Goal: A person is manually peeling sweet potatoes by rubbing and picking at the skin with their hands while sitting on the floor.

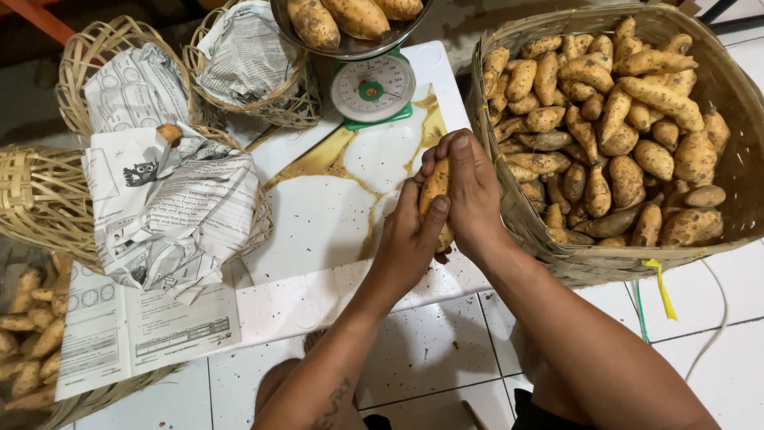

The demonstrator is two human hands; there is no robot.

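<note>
1. Sweet potato, an oblong tan tuber with dusty, speckled skin (434, 191), stands nearly upright at the centre of the frame, pressed between both hands above the white board.
2. Left hand (410, 243) cups it from below and the left, fingers curled around its lower half.
3. Right hand (471, 191) covers its right side, fingers closed flat along the top.
4. White tabletop with glossy amber streaks and dark soil specks (318, 231) lies under the hands, over pale floor tiles.
5. Large woven bamboo basket (517, 215), at the right of the frame, is heaped with similar knobbly tubers and touches the right wrist.
6. Green dial scale with a round white face (372, 89) stands at the upper centre; its metal pan (350, 49) carries more tubers.
7. Small round wicker baskets lined with crumpled printed paper (171, 215) fill the left side, one near the upper left.
</note>
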